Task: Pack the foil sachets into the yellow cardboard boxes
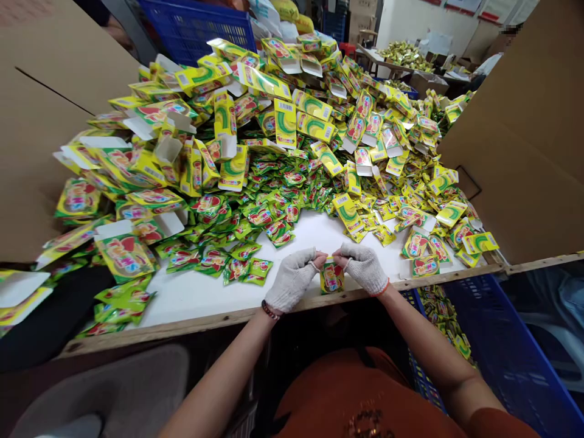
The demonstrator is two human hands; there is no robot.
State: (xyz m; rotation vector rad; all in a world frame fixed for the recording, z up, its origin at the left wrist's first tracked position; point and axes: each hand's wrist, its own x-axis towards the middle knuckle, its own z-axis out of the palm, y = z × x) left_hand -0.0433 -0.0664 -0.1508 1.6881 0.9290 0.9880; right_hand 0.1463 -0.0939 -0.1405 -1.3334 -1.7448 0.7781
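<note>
Both my hands wear pale knitted gloves with bare fingertips and meet at the table's front edge. Between them a small yellow-green box (332, 277) with a red fruit picture stands upright. My left hand (294, 278) has its fingers closed on the box's upper left side. My right hand (364, 267) pinches the upper right side. The box's top edge is partly hidden by the fingertips. Green candy packets (258, 269) lie left of my left hand, and small yellow packets (384, 235) lie beyond my right hand.
A large heap of yellow boxes (285, 123) covers the back of the white table (182, 296). Cardboard panels (524, 134) flank it. A blue crate (497, 340) with filled boxes is below the right edge; another blue crate (201, 27) stands behind. A person is at far right.
</note>
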